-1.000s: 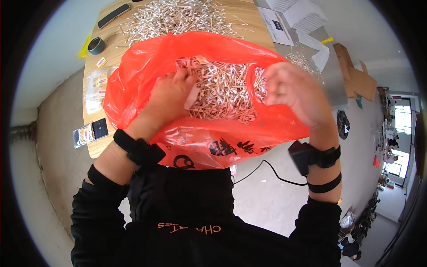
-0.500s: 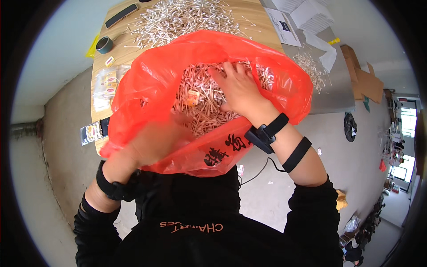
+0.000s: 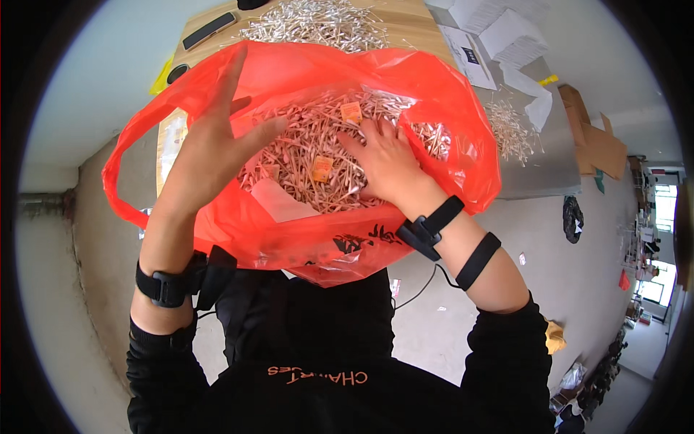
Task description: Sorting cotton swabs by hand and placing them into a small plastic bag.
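A red plastic bag (image 3: 303,242) lies wide open in front of me, holding a heap of cotton swabs (image 3: 296,155). Small orange-and-white cards (image 3: 322,169) rest among the swabs. My left hand (image 3: 206,145) is at the left side of the bag's mouth, its fingers stretched out and thumb apart, with nothing seen in it. My right hand (image 3: 390,155) is inside the bag, fingers spread on top of the swabs, some fingertips partly sunk among them. To the left, a loop of the bag's handle stretches out past my left wrist.
Beyond the bag, a loose pile of swabs (image 3: 318,25) covers part of the wooden table (image 3: 419,22), near a phone (image 3: 210,31) and a dark cup (image 3: 178,73). More swabs (image 3: 512,130) lie on the grey surface at right, by white paper (image 3: 466,58). Cardboard (image 3: 594,137) stands farther right.
My left hand has moved forward from the near left edge and opened out. The bag's left side has spread leftward, and a second card shows. My right hand stays almost in place.
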